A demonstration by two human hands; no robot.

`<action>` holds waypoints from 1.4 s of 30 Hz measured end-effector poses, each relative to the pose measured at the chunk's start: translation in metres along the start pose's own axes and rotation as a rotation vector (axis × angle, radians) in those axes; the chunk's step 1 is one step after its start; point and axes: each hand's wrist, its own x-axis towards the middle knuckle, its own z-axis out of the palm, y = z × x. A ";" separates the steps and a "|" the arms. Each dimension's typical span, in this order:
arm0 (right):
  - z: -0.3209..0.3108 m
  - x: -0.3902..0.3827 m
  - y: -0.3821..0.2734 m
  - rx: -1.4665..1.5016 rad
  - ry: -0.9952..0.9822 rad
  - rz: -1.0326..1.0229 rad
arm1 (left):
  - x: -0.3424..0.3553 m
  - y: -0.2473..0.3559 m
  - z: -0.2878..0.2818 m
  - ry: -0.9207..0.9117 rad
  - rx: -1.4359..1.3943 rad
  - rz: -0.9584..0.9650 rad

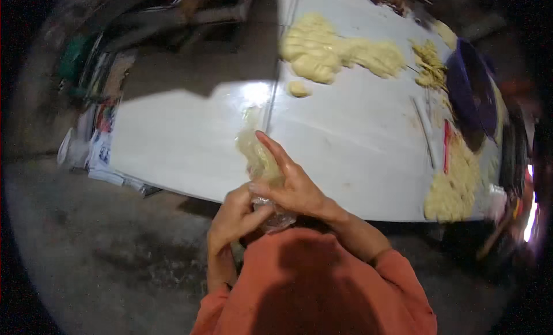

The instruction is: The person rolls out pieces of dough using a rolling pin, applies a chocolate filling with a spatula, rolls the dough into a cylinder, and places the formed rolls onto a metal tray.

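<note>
At your far left, blurred bundles (102, 153) crowd the edge of the white surface (167, 142). Your left grip (231, 217) is curled tight round the crumpled lower end of the clear bag (253, 150), which is in front of your chest at the surface's near edge, its pale upper part reaching out over the white. It looks light, limp and slippery, easily stretched or torn, so hold it by the gathered film with a broad, gentle clasp, not fingertips. Your right grip (299, 188) lies against the bag's right side, fingers straight, thumb across it; whether it pinches the film, you can't tell. Beyond are a small lump (298, 89) and the big dough (314, 53), probably soft and sticky. Farther right come the rod (423, 133), strips (429, 64), red stick (446, 145), flat dough (455, 191) and purple basin (464, 84).
</note>
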 end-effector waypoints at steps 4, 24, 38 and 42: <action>-0.062 -0.054 -0.004 0.060 0.577 0.139 | 0.037 0.021 0.025 -0.351 -0.061 0.153; -0.113 -0.133 0.099 -1.213 0.227 0.161 | 0.016 0.026 -0.022 0.165 0.228 -0.174; -0.104 -0.127 0.105 -1.283 0.277 0.132 | 0.024 0.020 -0.008 -0.002 0.236 0.015; -0.225 -0.209 0.123 -1.332 0.869 0.500 | 0.013 -0.001 -0.005 0.343 0.098 -0.197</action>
